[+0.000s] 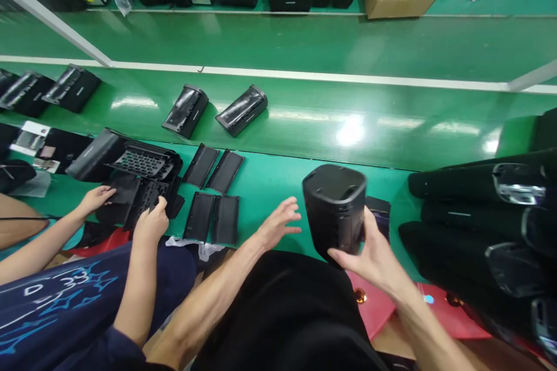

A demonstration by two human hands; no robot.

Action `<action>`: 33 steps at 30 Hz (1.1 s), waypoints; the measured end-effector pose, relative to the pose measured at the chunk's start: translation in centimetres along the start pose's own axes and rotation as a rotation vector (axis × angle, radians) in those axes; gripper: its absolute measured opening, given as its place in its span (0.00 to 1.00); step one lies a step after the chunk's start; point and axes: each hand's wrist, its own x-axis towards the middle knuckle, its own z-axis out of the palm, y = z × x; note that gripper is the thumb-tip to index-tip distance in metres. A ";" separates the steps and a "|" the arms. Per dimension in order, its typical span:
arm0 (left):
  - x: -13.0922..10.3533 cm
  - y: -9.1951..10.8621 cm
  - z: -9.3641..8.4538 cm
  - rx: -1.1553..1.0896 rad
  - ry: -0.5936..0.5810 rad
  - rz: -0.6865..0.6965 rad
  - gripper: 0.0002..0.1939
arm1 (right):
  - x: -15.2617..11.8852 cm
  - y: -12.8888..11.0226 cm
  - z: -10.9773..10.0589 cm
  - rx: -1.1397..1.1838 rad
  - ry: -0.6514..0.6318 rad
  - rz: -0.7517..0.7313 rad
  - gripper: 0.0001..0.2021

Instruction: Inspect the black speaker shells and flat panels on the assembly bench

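Observation:
My right hand grips a black speaker housing by its lower right side, thumb in front. The housing stands tilted above the green bench edge, its flat end face turned up. To its left, my left hand is open with the fingers spread, apart from the housing and touching nothing. Left of that hand, black rectangular panels lie on the bench in two pairs. Behind the housing, a dark flat item is partly hidden by my right hand.
A co-worker's hands handle black perforated parts at left. Beyond, black units rest on the green conveyor. Long black housings are stacked at right. A divided cardboard box stands across the line. Red bins sit below the bench.

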 end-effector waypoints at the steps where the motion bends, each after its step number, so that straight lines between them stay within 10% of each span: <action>1: -0.6 1.2 -0.4 0.096 -0.001 0.104 0.48 | -0.3 -0.1 -1.0 -0.112 -0.078 -0.021 0.54; 7: -4.0 2.6 -1.4 0.484 -0.132 0.119 0.54 | -3.3 1.5 -2.6 -0.316 -0.409 0.050 0.56; 14: -6.3 -0.1 -3.7 0.306 -0.005 0.082 0.57 | -7.1 6.0 -1.2 0.303 -0.237 0.338 0.54; 22: -6.3 0.7 -3.4 0.337 -0.026 0.017 0.53 | -8.4 5.3 0.1 0.321 -0.119 0.314 0.39; 33: -6.7 -0.4 -3.8 0.322 0.038 -0.023 0.51 | -6.4 4.9 -1.0 0.420 -0.277 0.458 0.39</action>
